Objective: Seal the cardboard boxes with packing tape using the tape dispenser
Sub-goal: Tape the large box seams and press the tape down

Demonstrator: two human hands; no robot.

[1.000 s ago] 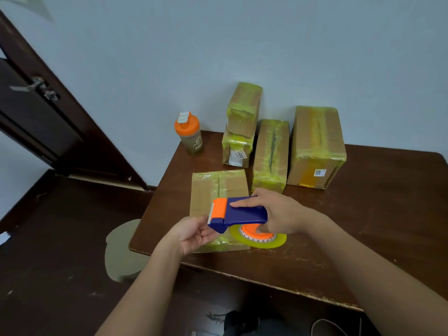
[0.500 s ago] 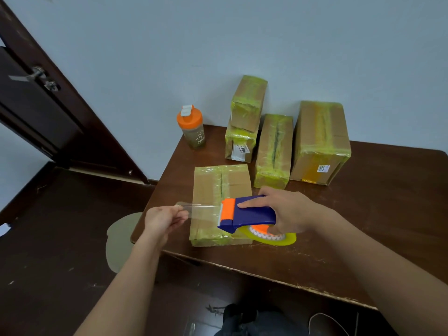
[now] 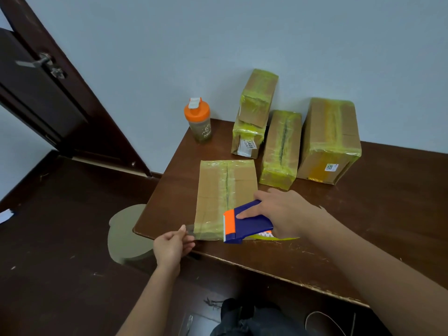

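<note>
A flat cardboard box (image 3: 213, 190) lies near the table's front left corner, its seam running away from me under yellowish tape. My right hand (image 3: 281, 212) grips the blue and orange tape dispenser (image 3: 244, 221) at the box's near right corner, index finger lying along its top. A clear strip of tape (image 3: 201, 230) stretches from the dispenser leftward across the box's near end. My left hand (image 3: 172, 246) pinches the strip's free end just past the box's near left corner, off the table edge.
Three taped boxes (image 3: 281, 149) stand at the back of the dark wooden table (image 3: 388, 214), one with a smaller box (image 3: 259, 98) stacked on it. An orange-lidded bottle (image 3: 200, 122) stands at the back left. A brown door (image 3: 36, 93) and round stool (image 3: 128, 234) are on the left.
Both hands moved down toward the box's near end. The pulled-out tape strip, held above the box before, now lies low across the near edge, with the dispenser at the near right corner.
</note>
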